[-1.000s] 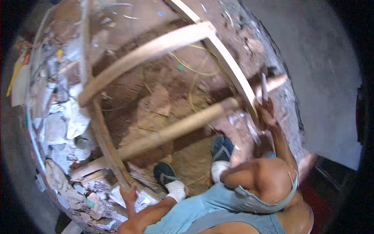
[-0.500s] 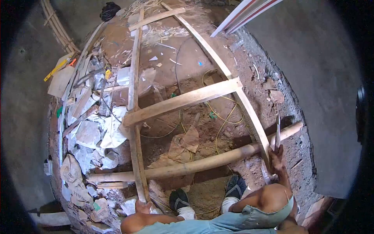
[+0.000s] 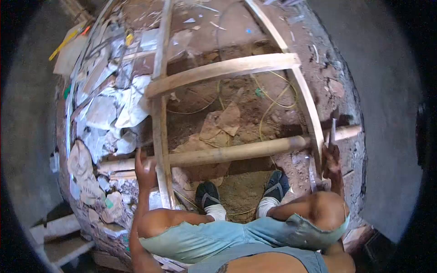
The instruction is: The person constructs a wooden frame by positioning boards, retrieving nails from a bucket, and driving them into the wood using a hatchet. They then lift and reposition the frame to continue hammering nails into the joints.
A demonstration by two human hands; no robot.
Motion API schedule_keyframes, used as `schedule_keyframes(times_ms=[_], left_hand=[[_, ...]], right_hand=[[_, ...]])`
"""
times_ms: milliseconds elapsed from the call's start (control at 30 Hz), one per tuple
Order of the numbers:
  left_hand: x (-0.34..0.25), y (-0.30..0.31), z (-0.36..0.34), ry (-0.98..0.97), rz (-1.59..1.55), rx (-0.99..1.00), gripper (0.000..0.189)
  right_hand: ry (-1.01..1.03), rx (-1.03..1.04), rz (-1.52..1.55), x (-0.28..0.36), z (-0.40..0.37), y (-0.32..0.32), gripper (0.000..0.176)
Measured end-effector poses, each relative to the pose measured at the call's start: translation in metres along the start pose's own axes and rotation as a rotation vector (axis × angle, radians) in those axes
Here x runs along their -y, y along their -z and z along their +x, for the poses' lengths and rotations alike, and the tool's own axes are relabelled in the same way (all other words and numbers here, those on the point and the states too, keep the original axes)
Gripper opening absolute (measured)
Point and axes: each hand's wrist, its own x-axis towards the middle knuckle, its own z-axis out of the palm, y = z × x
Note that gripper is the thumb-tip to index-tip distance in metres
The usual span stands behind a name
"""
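My right hand [image 3: 332, 163] is closed around a knife-like tool with a flat, narrow blade [image 3: 333, 129] pointing up and away from me. That hand is beside the right long beam [image 3: 311, 111] of a wooden frame. My left hand [image 3: 145, 173] is just outside the left long beam [image 3: 160, 120], near the bamboo pole [image 3: 227, 154]. Its fingers look apart, slightly smeared, with nothing seen in them. A wooden crosspiece [image 3: 223, 71] lies across both beams. The bamboo pole runs crosswise under the beams, in front of my feet.
Paper scraps, broken pieces and torn bags [image 3: 102, 111] lie in a heap on the left. A yellow cord [image 3: 261, 123] loops over the soil between the beams. My shoes [image 3: 207, 195] rest on the dirt inside the frame. A yellow tool [image 3: 61, 48] lies at the far left.
My view has tilted down toward my body. My left hand has left the near end of the left beam and moved forward to the bamboo pole. The right hand still holds the knife-like tool.
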Motion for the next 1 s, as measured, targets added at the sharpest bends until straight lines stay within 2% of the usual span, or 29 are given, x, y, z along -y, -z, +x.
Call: schedule_keyframes(times_ms=[33, 67, 100, 133, 167, 233, 267, 333, 367, 433, 467, 500, 567, 633, 667, 700, 767, 867, 1000], left_hand=[[-0.016, -0.005, 0.037, -0.058, -0.139, -0.013, 0.062], [-0.004, -0.007, 0.078, -0.113, -0.021, 0.026, 0.058], [0.000, -0.024, 0.116, -0.074, -0.115, -0.038, 0.061], [-0.002, -0.036, 0.156, -0.088, -0.163, -0.081, 0.054], [-0.024, -0.043, 0.182, 0.077, -0.387, -0.015, 0.050], [-0.070, -0.048, 0.208, 0.132, -0.413, 0.133, 0.065], [-0.069, -0.057, 0.207, 0.135, -0.417, 0.134, 0.065], [-0.062, -0.077, 0.209, -0.060, -0.014, -0.037, 0.094], [-0.048, -0.085, 0.205, -0.057, -0.017, -0.032, 0.094], [-0.021, -0.091, 0.195, -0.265, -0.026, -0.133, 0.119], [-0.019, -0.091, 0.193, -0.113, -0.056, -0.073, 0.121], [-0.016, -0.092, 0.197, -0.110, -0.053, -0.070, 0.121], [-0.011, -0.091, 0.198, -0.038, 0.218, -0.043, 0.116], [-0.012, -0.084, 0.200, -0.070, 0.222, -0.030, 0.111], [-0.014, -0.080, 0.200, -0.103, 0.229, -0.004, 0.106], [-0.016, -0.078, 0.201, -0.105, 0.229, -0.004, 0.106], [-0.018, -0.075, 0.200, -0.153, 0.188, 0.004, 0.099], [-0.019, -0.064, 0.201, -0.229, 0.163, 0.024, 0.096], [-0.011, -0.063, 0.200, -0.152, 0.080, 0.012, 0.094]], right_hand=[[0.063, -0.036, -0.031, 0.001, 0.000, -0.004, 0.047], [0.069, -0.014, -0.038, 0.007, -0.001, -0.006, 0.047], [0.156, -0.006, -0.001, 0.012, -0.003, -0.010, 0.047], [0.235, -0.003, 0.041, 0.008, -0.008, -0.014, 0.047], [0.298, 0.008, 0.016, -0.068, 0.029, 0.020, 0.055], [0.052, -0.226, -0.076, -0.013, 0.001, -0.009, 0.061], [0.052, -0.227, -0.080, -0.025, 0.009, -0.002, 0.061], [0.054, -0.239, -0.391, -0.053, 0.036, 0.018, 0.068], [0.050, -0.241, -0.396, -0.050, 0.033, 0.019, 0.068], [0.044, -0.113, 0.000, -0.034, 0.018, 0.008, 0.070], [0.040, -0.114, 0.000, -0.023, 0.011, 0.000, 0.070], [0.027, -0.146, 0.078, -0.010, 0.002, -0.009, 0.069], [0.005, -0.168, 0.140, 0.004, -0.011, -0.014, 0.069], [0.004, -0.207, -0.064, 0.013, -0.012, -0.016, 0.070], [0.049, -0.082, -0.041, 0.010, -0.010, -0.009, 0.076], [0.049, -0.083, -0.040, 0.005, -0.007, -0.007, 0.076], [0.029, -0.248, -0.116, -0.005, -0.004, -0.007, 0.070], [0.063, -0.278, -0.124, -0.003, -0.006, -0.010, 0.065], [-0.067, -0.235, -0.146, 0.005, 0.000, -0.007, 0.066]])
